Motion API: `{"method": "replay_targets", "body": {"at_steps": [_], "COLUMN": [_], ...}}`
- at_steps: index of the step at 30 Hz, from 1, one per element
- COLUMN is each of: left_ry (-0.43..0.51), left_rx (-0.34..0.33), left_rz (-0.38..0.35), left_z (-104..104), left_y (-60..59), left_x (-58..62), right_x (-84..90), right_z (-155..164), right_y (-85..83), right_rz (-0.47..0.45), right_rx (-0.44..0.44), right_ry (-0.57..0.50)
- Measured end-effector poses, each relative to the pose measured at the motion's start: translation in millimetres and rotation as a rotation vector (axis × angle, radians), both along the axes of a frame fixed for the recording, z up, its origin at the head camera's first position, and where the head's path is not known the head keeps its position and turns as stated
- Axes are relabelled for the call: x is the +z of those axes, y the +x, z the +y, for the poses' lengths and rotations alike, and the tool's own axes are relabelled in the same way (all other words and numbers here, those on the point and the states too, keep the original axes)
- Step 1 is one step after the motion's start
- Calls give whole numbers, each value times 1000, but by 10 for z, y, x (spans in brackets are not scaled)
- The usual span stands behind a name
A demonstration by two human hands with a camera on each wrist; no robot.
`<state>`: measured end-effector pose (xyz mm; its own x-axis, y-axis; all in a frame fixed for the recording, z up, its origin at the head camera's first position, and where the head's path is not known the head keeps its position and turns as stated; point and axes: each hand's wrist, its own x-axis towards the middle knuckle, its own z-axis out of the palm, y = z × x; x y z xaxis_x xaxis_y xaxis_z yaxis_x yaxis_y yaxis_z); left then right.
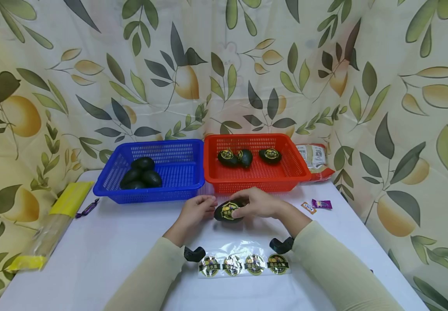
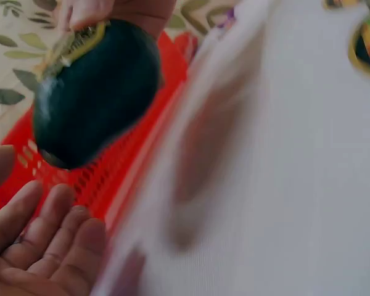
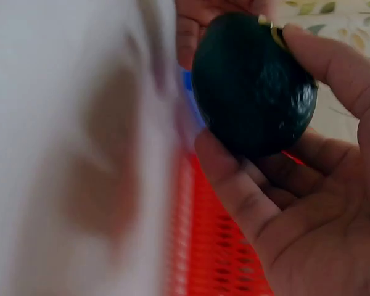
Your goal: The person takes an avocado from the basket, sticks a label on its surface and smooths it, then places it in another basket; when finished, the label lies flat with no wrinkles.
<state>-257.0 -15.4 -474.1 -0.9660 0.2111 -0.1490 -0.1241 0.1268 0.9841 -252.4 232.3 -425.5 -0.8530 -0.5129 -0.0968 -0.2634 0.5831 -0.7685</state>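
A dark green avocado [image 1: 219, 213] with a round black-and-gold sticker [image 1: 229, 210] is held in my right hand [image 1: 257, 203], above the white table. The right wrist view shows the thumb on its sticker side and the fingers [image 3: 234, 185] around the other side. Just left of the avocado is my left hand [image 1: 197, 212]. Its loosely bent fingers [image 2: 49, 228] hold nothing, and in the left wrist view a gap separates them from the avocado. In front of the hands lies a clear sheet [image 1: 243, 248] with several similar stickers in a row.
Behind the hands stand a blue basket [image 1: 177, 190] with several plain avocados and a red basket [image 1: 255, 185] with three stickered ones. Small wrapped sweets [image 1: 322, 204] lie at right. A yellow-and-clear packet [image 1: 70, 198] lies along the left side.
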Motion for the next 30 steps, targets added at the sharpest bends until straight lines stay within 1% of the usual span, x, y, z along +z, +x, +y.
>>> {"method": "replay_targets", "body": {"at_steps": [1,3,5,7,10,13,15,17,20,23,26,30], "left_ry": [42,139,247,334,400,410,428,451,483,489,481,492], "left_rx": [12,47,79,87,79,79,92,98,106,123,136,141], "left_rz": [2,-19,-53,-84,-110,-129,-138,-138,-130,-129,-135,-143], "left_z": [33,110,190,254,309,316,314,318,336,372,411,450], "left_y": [-6,-11,-30,-52,-81,-105,-125,-149,-175,-175,-156,-148], "left_x": [17,72,120,157,185,200,208,203,187,180,186,197], "right_x": [93,299,511,695,896,1009,1044,1043,992,906,828,745], "right_z": [57,163,250,317,358,329,283,231,160,116,85,32], "right_y": [1,-18,-83,-186,-408,-656,-829,-1000,-1255,-1482,-1652,-1803], "right_rz": [-16,-34,-31,-18,-1,-14,-26,-53,-113,-175,-215,-273], "right_rx": [10,21,16,-11,-54,-97,-117,-133,-146,-167,-199,-223], "right_ry": [3,7,21,29,29,16,18,13,-15,-36,-27,-5]}}
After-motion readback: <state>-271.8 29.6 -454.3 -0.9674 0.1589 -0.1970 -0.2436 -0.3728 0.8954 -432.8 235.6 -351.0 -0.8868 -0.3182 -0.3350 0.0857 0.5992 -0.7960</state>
